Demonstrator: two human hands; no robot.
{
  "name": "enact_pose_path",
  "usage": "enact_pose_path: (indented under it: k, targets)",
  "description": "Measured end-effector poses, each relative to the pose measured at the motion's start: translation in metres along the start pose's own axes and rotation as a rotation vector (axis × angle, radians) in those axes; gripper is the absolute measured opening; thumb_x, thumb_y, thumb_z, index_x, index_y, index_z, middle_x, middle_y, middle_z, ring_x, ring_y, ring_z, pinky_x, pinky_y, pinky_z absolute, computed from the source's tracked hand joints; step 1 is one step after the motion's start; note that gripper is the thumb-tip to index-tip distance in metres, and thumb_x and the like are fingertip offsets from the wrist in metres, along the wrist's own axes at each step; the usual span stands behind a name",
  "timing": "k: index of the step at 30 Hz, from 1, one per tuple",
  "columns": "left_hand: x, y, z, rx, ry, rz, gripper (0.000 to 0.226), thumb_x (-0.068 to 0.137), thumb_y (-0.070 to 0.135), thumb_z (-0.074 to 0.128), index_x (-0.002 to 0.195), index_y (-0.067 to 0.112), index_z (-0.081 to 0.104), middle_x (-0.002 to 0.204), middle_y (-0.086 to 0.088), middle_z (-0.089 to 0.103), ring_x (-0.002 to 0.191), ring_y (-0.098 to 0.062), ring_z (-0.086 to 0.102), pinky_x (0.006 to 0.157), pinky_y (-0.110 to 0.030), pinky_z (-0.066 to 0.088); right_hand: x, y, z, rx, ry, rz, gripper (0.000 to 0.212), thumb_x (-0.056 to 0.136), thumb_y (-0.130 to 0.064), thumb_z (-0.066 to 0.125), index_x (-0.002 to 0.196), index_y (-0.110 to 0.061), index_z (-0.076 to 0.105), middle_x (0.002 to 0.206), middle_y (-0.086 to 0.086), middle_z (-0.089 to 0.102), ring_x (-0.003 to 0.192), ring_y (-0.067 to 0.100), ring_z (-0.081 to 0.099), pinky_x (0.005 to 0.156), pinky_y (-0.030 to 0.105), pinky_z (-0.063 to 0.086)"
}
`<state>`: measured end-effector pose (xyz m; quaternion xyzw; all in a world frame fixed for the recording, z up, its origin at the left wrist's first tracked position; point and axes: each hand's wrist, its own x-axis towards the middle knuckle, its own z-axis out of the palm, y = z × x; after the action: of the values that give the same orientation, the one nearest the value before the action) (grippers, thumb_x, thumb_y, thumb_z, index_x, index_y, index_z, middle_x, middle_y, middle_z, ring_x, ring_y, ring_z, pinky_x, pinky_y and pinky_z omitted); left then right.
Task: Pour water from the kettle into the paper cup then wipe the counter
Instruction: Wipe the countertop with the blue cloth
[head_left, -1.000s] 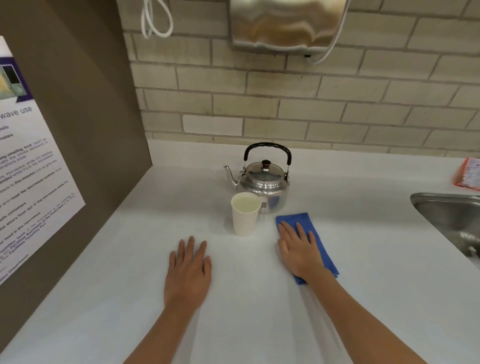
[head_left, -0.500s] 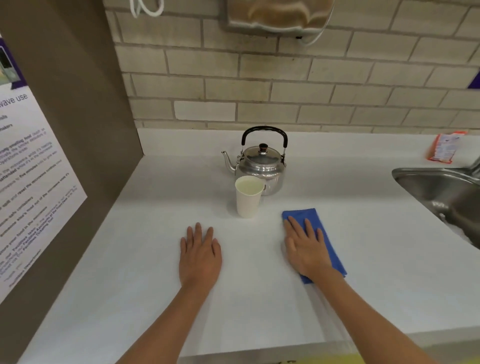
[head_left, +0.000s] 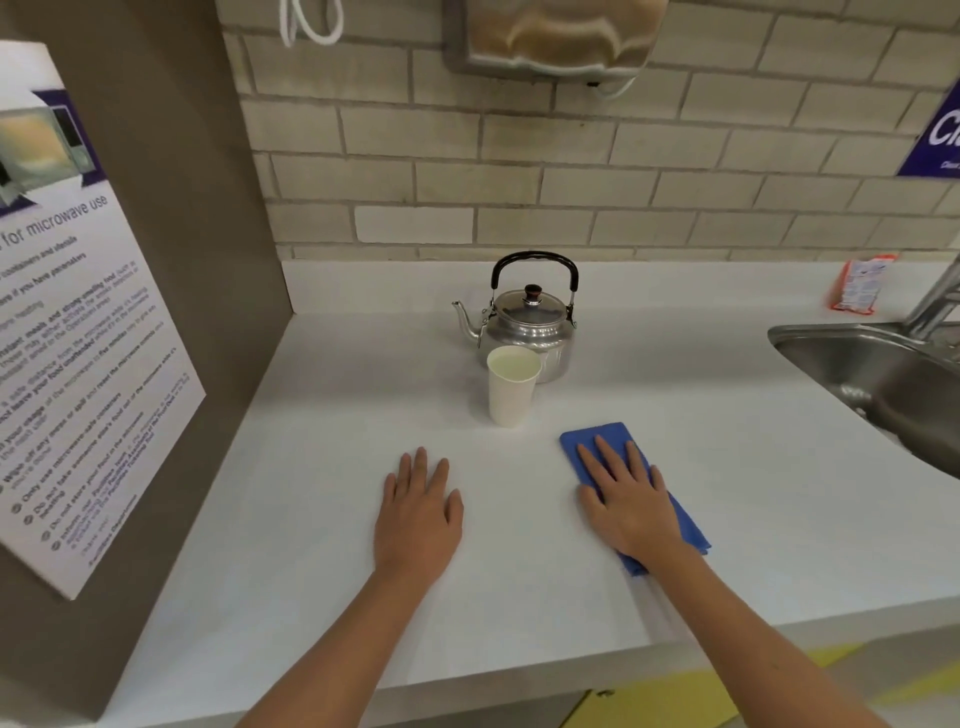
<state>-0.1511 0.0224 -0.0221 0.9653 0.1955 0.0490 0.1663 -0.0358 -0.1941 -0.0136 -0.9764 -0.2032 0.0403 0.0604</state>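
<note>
Kettle (head_left: 530, 322) and paper cup (head_left: 511, 385) are sitting in the upper middle of the frame, the cup just in front of the kettle and filled with pale liquid, its spout pointing toward the left of the frame. Compared with a second ago, the view is taking in more of the table's (head_left: 322, 426) near edge, while both hands are keeping the same poses. The cup is standing above and between the two hands, apart from each. The left hand (head_left: 418, 517) is lying flat, palm down, fingers spread, on the bare table in the lower middle, holding nothing. The right hand (head_left: 628, 499) is pressing flat with fingers apart on the folded blue cloth (head_left: 602, 434), right of centre. A steel sink (head_left: 810, 340) is showing at the right edge.
</note>
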Motion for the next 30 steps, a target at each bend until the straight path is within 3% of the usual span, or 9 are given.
enact_pose_path:
  k: [6, 9, 13, 17, 21, 24, 28, 30]
  targets:
    - [0.000, -0.002, 0.001, -0.005, 0.028, 0.002, 0.052, 0.098, 0.034, 0.021, 0.147, 0.020, 0.014, 0.159, -0.006, 0.003, 0.146, -0.020, -0.002, 0.119, -0.035, -0.001, -0.022, -0.072, 0.017, 0.038, -0.016, -0.202, 0.054, 0.098, -0.039, 0.021, 0.149, -0.037, 0.002, 0.160, -0.011, 0.000, 0.146, 0.026, -0.010, 0.119, 0.044, 0.001]
    - [0.000, -0.003, 0.002, -0.012, 0.036, 0.008, 0.052, 0.098, 0.034, 0.021, 0.147, 0.020, 0.014, 0.159, -0.006, 0.004, 0.146, -0.020, -0.001, 0.119, -0.035, -0.001, -0.032, -0.055, 0.020, 0.040, -0.032, -0.299, 0.051, 0.100, -0.035, 0.020, 0.147, -0.042, 0.003, 0.159, -0.016, -0.001, 0.147, 0.020, -0.009, 0.119, 0.041, -0.001]
    - [-0.002, -0.004, 0.003, -0.023, 0.043, 0.014, 0.051, 0.098, 0.033, 0.021, 0.147, 0.019, 0.016, 0.159, -0.007, 0.004, 0.146, -0.021, -0.001, 0.119, -0.035, -0.002, -0.016, -0.005, 0.004, -0.015, -0.017, -0.114, 0.051, 0.100, -0.028, 0.022, 0.148, -0.038, 0.007, 0.159, -0.015, 0.003, 0.147, 0.019, -0.003, 0.119, 0.040, 0.007]
    - [-0.001, -0.003, 0.003, -0.026, 0.046, 0.016, 0.051, 0.098, 0.034, 0.020, 0.147, 0.019, 0.016, 0.159, -0.007, 0.004, 0.146, -0.021, -0.001, 0.119, -0.035, -0.001, -0.002, -0.025, -0.001, -0.015, -0.013, 0.014, 0.052, 0.100, -0.030, 0.020, 0.150, -0.032, 0.004, 0.160, -0.010, 0.003, 0.147, 0.025, -0.002, 0.119, 0.044, 0.008]
    - [0.000, -0.004, 0.004, -0.032, 0.079, -0.001, 0.049, 0.098, 0.031, 0.020, 0.146, 0.018, 0.020, 0.158, -0.006, 0.008, 0.146, -0.020, 0.003, 0.119, -0.034, 0.001, -0.024, -0.081, 0.017, 0.006, -0.014, -0.213, 0.053, 0.099, -0.032, 0.020, 0.149, -0.034, 0.000, 0.160, -0.011, 0.000, 0.147, 0.023, -0.006, 0.119, 0.043, 0.003]
    - [-0.001, -0.003, 0.004, -0.051, 0.100, -0.010, 0.048, 0.099, 0.029, 0.019, 0.145, 0.017, 0.022, 0.158, -0.005, 0.011, 0.146, -0.019, 0.005, 0.119, -0.034, 0.002, -0.041, -0.068, 0.022, 0.029, -0.032, -0.340, 0.052, 0.100, -0.031, 0.021, 0.148, -0.040, 0.001, 0.158, -0.017, -0.001, 0.147, 0.016, -0.008, 0.118, 0.038, -0.001]
    - [-0.001, -0.003, 0.003, -0.059, 0.081, 0.000, 0.048, 0.099, 0.028, 0.019, 0.145, 0.016, 0.022, 0.158, -0.006, 0.011, 0.146, -0.020, 0.004, 0.119, -0.034, 0.001, -0.024, -0.018, 0.007, 0.002, -0.031, -0.145, 0.052, 0.100, -0.027, 0.022, 0.148, -0.038, 0.005, 0.159, -0.015, 0.002, 0.147, 0.015, -0.004, 0.119, 0.039, 0.004]
    - [-0.002, -0.005, 0.000, -0.177, 0.082, 0.002, 0.047, 0.099, 0.028, 0.021, 0.145, 0.016, 0.023, 0.158, -0.005, 0.015, 0.146, -0.017, 0.006, 0.119, -0.031, 0.001, -0.011, -0.022, 0.001, -0.001, -0.028, -0.038, 0.052, 0.100, -0.027, 0.020, 0.149, -0.033, 0.004, 0.160, -0.012, 0.002, 0.147, 0.018, -0.003, 0.120, 0.041, 0.005]
